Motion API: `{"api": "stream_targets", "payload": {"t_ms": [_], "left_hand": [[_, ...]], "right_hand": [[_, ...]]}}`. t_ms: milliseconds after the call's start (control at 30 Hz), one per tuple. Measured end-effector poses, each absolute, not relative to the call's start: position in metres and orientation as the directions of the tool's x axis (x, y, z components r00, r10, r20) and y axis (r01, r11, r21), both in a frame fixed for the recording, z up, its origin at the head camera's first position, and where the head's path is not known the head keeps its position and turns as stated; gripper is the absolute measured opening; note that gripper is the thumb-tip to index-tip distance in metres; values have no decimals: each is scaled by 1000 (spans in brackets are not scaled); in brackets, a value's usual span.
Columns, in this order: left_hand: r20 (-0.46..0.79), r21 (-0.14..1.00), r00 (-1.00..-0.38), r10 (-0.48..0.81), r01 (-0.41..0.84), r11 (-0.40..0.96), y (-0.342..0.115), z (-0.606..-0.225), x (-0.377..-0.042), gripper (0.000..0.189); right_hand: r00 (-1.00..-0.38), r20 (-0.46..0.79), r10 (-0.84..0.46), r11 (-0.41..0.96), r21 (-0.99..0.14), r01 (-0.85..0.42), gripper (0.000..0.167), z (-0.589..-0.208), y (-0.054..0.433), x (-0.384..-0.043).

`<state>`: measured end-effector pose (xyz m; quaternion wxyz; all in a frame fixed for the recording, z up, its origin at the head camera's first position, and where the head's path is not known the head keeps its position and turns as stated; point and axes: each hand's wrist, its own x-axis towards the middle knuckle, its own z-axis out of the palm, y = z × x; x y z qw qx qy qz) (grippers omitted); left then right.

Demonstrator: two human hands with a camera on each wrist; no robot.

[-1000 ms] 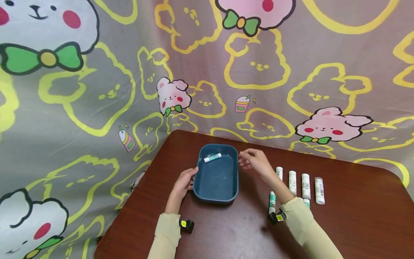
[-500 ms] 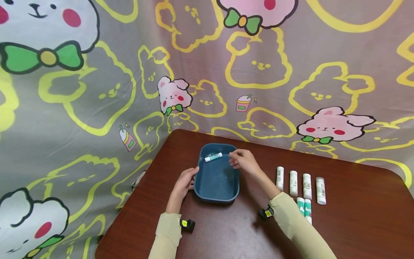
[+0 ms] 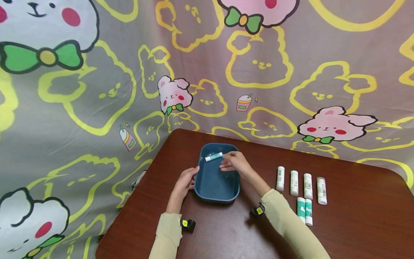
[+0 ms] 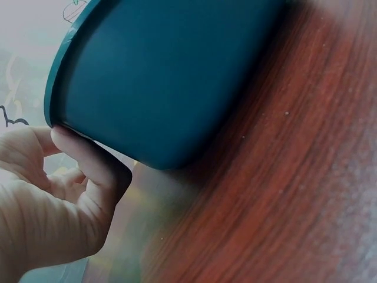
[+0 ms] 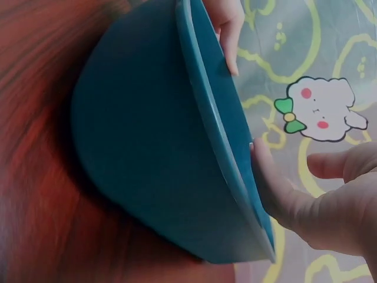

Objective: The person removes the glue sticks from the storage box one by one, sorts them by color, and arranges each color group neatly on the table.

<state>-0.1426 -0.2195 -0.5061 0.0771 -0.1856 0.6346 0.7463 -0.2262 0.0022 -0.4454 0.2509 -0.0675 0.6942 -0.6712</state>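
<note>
My left hand (image 3: 185, 182) grips the left rim of a dark blue rectangular basin (image 3: 215, 199), thumb at the rim and fingers on the outside. In the left wrist view that hand (image 4: 65, 194) is at the basin's outer wall (image 4: 159, 82). Inside the basin's far end lies a white and teal glue stick (image 3: 214, 157). My right hand (image 3: 237, 163) is over the right side of the basin, its fingertips close to the stick's right end. Seen from the right wrist, the hand (image 5: 330, 200) reaches past the rim with fingers loosely extended; the stick is hidden there.
Right of the basin, a row of several white tubes (image 3: 294, 183) lies on the brown table (image 3: 226, 230). Two teal-labelled glue sticks (image 3: 308, 212) lie side by side in front of them. A cartoon-print curtain (image 3: 207, 64) surrounds the table's back and left.
My right hand has moved left from beside the basin's right rim to over its inside, near the glue stick. The left hand and basin have stayed put.
</note>
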Motion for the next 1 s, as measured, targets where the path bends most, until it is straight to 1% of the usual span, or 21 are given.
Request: {"api": "stream_targets", "payload": {"t_ms": [133, 233, 467, 533, 633, 767, 867, 1000], "left_hand": [[-367, 922, -924, -110, -344, -179, -220, -505, -142, 31], [-372, 919, -922, -103, -351, -176, -221, -504, -142, 31], [-387, 915, -913, -128, -363, -177, -220, -505, -144, 30], [-392, 913, -910, -134, -367, -179, -220, -506, -144, 29], [-396, 911, -909, -132, -371, -183, -220, -507, -144, 29], [-385, 914, -915, -119, -361, -186, -220, -508, -144, 30], [-379, 916, -918, -120, -354, -187, -221, -508, -144, 30], [-382, 916, -916, -121, -358, -183, -222, -508, -144, 30]], "right_hand": [[-835, -305, -458, 31, -944, 329, 43, -452, -4, -231], [-818, -344, -461, -19, -918, 396, 45, -457, -11, -234], [-796, -441, -415, -127, -838, 530, 40, -465, -31, -238], [-792, -448, -415, -170, -817, 551, 36, -469, -36, -242], [-791, -468, -395, -212, -791, 574, 34, -471, -43, -244], [-786, -511, -348, -270, -748, 606, 40, -471, -50, -245], [-776, -538, -330, -350, -694, 630, 44, -472, -52, -247], [-759, -569, -316, -451, -614, 648, 40, -475, -55, -249]]}}
